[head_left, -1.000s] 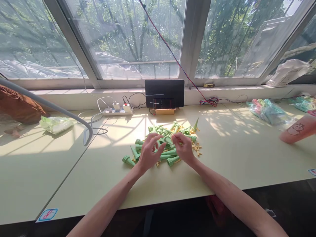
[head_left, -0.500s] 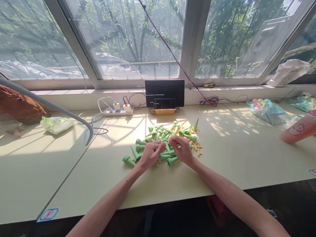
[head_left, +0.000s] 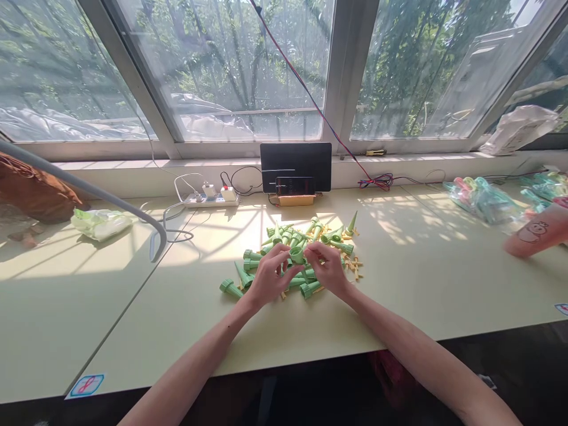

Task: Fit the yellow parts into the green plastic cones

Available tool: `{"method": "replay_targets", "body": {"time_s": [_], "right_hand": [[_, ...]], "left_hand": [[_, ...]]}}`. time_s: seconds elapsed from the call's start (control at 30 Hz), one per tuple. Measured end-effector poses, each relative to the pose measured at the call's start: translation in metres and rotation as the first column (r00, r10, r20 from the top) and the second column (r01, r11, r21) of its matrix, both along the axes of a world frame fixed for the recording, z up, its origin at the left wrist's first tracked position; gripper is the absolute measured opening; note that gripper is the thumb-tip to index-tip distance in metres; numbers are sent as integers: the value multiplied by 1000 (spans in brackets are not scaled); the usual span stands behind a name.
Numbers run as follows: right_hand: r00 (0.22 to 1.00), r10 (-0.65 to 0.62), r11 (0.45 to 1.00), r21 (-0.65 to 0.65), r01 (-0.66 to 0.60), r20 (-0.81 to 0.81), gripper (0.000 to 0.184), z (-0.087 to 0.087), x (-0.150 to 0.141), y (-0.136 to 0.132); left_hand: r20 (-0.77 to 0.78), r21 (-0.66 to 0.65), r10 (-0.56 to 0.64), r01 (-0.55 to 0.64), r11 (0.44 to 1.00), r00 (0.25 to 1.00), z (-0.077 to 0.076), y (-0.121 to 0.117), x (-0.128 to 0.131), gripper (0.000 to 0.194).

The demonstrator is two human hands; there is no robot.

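Observation:
Between my two hands a green plastic cone-shaped spike (head_left: 296,255) is held up, its round open end facing up and its point slanting down. My left hand (head_left: 270,275) has its thumb and forefinger around the left side of this spike. At the right side of its rim, the fingers of my right hand (head_left: 329,269) are pinched; their tips are partly hidden. A loose heap of similar green spikes (head_left: 302,283) lies under and behind my hands. Small yellow branched plastic pieces (head_left: 355,269) lie mixed among them and to the right.
Behind the heap a dark tablet (head_left: 296,160) stands with a phone (head_left: 294,186) before it. A power strip (head_left: 213,201) with cables lies left of these. A grey curved bar (head_left: 133,207) reaches in from the left. A pink cup (head_left: 536,234) and bagged items (head_left: 481,198) are on the right.
The spike has tipped so that its open end now shows. My left thumb and forefinger have spread around it. My right hand has barely moved.

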State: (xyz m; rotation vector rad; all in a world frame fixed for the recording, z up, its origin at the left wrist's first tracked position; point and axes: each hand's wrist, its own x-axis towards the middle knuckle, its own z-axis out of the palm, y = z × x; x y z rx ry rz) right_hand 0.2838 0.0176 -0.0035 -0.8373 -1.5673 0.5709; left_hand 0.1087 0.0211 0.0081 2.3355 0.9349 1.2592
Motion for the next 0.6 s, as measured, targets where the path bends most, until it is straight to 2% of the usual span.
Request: {"method": "replay_targets", "body": {"time_s": [0.17,0.4,0.5,0.6], "right_hand": [[999,30,998,-56,-31,-33,26,2,-1,-1],[996,59,992,-106,-66,-63,29,1,-1,-1],[993,61,988,-134,-75,-105,29,-2,-1,1],[987,45,988,-142,-67,-157,27,-3,1,3]], "left_hand": [[-20,70,10,-9,998,1000,-6,3,-1,16],[-83,254,29,-7,967,996,-10,5,-5,37],[-59,194,78,-66,979,995,-6,2,-2,36],[39,74,125,-127,989,991,0,-1,2,28]]}}
